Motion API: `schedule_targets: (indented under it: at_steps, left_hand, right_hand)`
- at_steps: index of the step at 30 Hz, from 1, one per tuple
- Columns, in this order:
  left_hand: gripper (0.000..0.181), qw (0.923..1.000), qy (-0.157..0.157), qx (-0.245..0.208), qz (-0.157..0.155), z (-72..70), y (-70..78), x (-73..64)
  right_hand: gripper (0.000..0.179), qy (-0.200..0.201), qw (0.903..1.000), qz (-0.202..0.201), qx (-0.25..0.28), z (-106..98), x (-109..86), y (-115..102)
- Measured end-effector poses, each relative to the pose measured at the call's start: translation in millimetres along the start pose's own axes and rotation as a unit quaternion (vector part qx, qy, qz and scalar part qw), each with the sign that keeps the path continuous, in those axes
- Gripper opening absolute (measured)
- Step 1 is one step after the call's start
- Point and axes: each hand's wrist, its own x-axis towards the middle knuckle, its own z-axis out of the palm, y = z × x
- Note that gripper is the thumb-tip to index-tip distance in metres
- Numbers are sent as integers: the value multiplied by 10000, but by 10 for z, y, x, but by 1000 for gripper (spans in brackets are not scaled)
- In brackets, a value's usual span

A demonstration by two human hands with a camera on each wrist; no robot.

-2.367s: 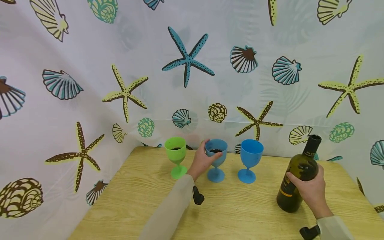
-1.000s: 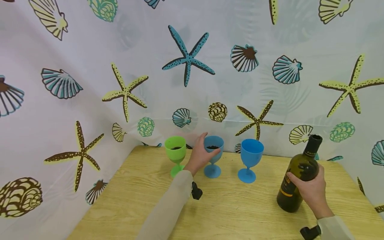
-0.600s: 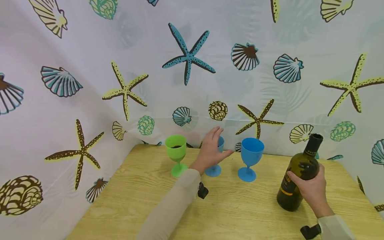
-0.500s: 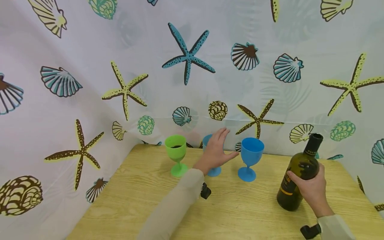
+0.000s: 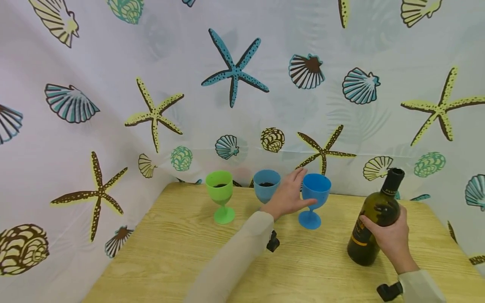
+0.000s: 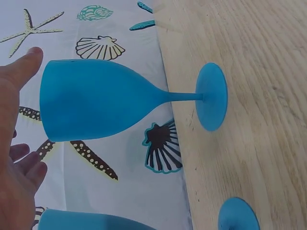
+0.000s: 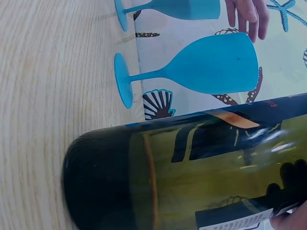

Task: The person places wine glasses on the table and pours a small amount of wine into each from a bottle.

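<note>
Wine bottle (image 5: 380,206) standing in the grasp of a person's right hand (image 5: 392,237), bright blue goblet (image 5: 317,191) beside the left hand (image 5: 289,198)

The dark green bottle is standing toward the right side of a light wooden table (image 5: 159,261), its black neck pointing upward. The right hand is gripping the bottle's body, with the thumb lying over the front. The left hand is holding nothing; its fingers are extending loosely beside the bright blue goblet's bowl, and whether they are touching it I cannot tell. Three goblets are forming a row near the table's back edge. Left of the bright blue one, a lighter blue goblet (image 5: 264,194) is standing partly hidden by the left hand, and farther left is a green goblet (image 5: 219,196); both are containing dark liquid (image 5: 266,184). Behind the table, a white curtain (image 5: 182,50) is hanging, printed with shells and starfish. Cream sleeves (image 5: 235,252) are covering the forearms.
</note>
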Motion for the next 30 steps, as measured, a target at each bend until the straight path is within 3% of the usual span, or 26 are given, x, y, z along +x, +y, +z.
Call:
schedule_targets:
  at_steps: [10,20,30]
  left_hand:
    - [96,9990,-249,-135,-332,107,9,112]
    - [99,9913,-641,-872,-747,190,-4,147]
    - [101,9825,-612,-1494,-932,314,-35,199]
  right_hand:
    - [90,12,10000,-5,2,4,6,7]
    - [90,22,10000,-45,33,4,13,16]
    - [91,-35,9999,-86,73,-7,25,28]
